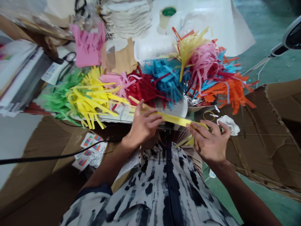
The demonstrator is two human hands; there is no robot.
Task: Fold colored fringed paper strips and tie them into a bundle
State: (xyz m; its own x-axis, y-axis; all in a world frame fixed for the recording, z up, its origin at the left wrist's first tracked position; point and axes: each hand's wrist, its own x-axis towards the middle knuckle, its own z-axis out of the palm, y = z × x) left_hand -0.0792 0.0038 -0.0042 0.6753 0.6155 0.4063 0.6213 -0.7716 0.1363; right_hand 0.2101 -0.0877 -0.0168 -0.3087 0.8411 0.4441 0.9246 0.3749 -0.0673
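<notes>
Two bare hands are seen from the head camera, gripping a long flat yellow paper strip [172, 119] just above the lap. Its long axis runs left to right, dipping rightward. The left hand [143, 125] pinches one end, the right hand [209, 141] the other. Heaps of fringed coloured paper [164, 78] are piled behind, soft and shredded.

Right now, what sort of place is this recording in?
Probably a paper-craft workshop: heaps of fringed coloured paper cover the worktable, a tape roll stands behind, flattened cardboard lies around, and both hands hold a yellow paper strip.
</notes>
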